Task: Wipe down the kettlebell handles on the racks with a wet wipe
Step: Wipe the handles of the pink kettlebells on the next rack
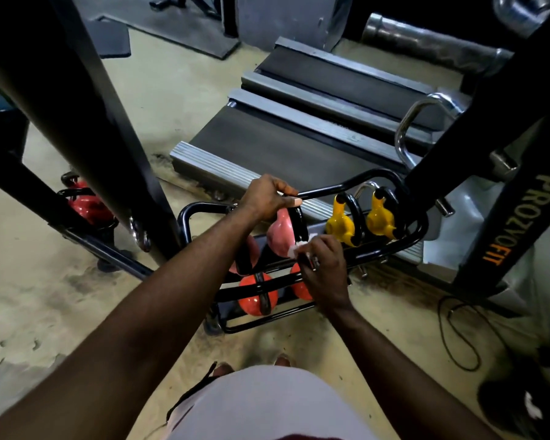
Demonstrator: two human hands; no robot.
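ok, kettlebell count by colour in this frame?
Yellow kettlebells: 2
Pink kettlebells: 2 (one partly behind the arm)
Orange kettlebells: 2
Red kettlebell: 1 (partly behind the black post)
Total: 7 visible

Showing only a white scrap of the wet wipe point(293, 249) from under the right hand point(323, 268). Hiding the top of the pink kettlebell point(280, 238) handle inside the left hand point(267, 198) grip. Blocking part of the red kettlebell point(86, 206) behind a black post point(77, 106).
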